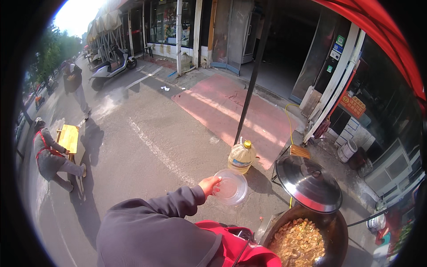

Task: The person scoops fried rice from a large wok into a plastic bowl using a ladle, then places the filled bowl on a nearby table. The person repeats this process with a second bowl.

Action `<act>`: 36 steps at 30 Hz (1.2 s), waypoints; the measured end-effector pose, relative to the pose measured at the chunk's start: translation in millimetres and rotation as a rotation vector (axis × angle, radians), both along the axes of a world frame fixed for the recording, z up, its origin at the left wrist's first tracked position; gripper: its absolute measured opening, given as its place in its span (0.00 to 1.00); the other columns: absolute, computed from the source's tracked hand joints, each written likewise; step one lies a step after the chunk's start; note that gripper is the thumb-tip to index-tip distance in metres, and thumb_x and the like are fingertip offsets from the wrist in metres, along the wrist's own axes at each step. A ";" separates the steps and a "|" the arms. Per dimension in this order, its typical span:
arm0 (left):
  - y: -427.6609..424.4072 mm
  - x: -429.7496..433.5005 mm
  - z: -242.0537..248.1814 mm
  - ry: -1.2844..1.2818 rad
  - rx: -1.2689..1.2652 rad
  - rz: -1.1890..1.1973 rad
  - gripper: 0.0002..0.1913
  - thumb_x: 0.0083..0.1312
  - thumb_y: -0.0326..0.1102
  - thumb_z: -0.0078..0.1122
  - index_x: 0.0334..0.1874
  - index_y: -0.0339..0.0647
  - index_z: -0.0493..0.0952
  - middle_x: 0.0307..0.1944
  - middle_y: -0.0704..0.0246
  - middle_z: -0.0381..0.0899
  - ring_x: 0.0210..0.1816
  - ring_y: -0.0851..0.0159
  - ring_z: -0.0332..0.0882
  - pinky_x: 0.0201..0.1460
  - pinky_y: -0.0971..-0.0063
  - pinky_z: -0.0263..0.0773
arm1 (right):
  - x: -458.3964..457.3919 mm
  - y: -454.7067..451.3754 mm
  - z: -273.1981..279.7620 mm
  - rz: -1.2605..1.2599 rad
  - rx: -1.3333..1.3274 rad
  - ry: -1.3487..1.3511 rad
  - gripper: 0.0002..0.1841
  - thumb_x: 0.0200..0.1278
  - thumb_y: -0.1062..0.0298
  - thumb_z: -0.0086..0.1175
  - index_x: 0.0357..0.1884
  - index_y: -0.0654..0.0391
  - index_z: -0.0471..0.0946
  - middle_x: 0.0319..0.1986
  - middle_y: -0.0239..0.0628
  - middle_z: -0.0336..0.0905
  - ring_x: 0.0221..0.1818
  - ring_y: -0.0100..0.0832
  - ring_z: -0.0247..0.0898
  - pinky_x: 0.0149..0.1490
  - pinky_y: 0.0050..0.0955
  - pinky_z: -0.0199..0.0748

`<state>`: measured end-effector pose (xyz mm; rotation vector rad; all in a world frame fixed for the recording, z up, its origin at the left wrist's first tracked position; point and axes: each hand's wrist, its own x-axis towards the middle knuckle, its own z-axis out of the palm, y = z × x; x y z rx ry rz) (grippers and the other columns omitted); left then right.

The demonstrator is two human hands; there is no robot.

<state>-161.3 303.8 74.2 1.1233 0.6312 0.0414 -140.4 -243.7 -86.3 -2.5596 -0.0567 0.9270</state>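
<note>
My left hand [210, 187], at the end of a dark sleeve, grips the rim of a round clear plastic bowl [233, 188]. No food shows inside the bowl. It is held out over the pavement, near a large plastic oil jug [241, 159] with a yellow cap. My right hand is out of view. To the lower right, a big dark wok [338, 233] contains a heap of cooked, diced food [298, 242]. A shiny domed metal lid [308, 183] stands tilted at the wok's far edge.
A dark pole [252, 90] rises behind the jug, beside a faded red mat [230, 110]. A person in a red apron [55, 157] handles a wooden table [69, 138] at left; another person [75, 83] walks farther off. A scooter [113, 68] is parked by the shopfronts.
</note>
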 end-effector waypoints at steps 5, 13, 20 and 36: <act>-2.5 13.5 -2.4 0.037 -0.010 -0.028 0.25 0.71 0.52 0.58 0.60 0.40 0.75 0.46 0.64 0.80 0.44 0.59 0.80 0.44 0.63 0.74 | -100.6 -93.9 -58.7 -0.055 -0.147 0.043 0.19 0.75 0.52 0.43 0.53 0.52 0.77 0.42 0.49 0.84 0.45 0.51 0.82 0.46 0.50 0.80; -26.5 53.5 5.0 0.075 -0.020 -0.143 0.30 0.71 0.57 0.55 0.66 0.41 0.71 0.46 0.63 0.81 0.41 0.59 0.81 0.43 0.63 0.75 | -111.2 -119.4 -117.6 0.072 -0.312 -0.120 0.15 0.63 0.48 0.59 0.35 0.51 0.78 0.30 0.41 0.85 0.38 0.47 0.83 0.41 0.46 0.79; -78.3 102.1 0.9 0.089 -0.050 -0.497 0.39 0.71 0.66 0.45 0.74 0.42 0.65 0.48 0.60 0.81 0.43 0.57 0.79 0.49 0.59 0.72 | -152.9 -62.1 -49.7 -1.674 1.143 0.244 0.11 0.75 0.62 0.54 0.35 0.56 0.76 0.18 0.30 0.67 0.14 0.26 0.60 0.18 0.25 0.53; -345.8 252.3 -117.8 0.229 0.002 -1.251 0.41 0.68 0.57 0.64 0.77 0.44 0.61 0.69 0.61 0.71 0.66 0.58 0.70 0.67 0.58 0.63 | -166.0 20.2 178.6 -1.813 1.247 0.002 0.16 0.77 0.66 0.49 0.59 0.63 0.72 0.24 0.26 0.64 0.15 0.15 0.51 0.19 0.17 0.47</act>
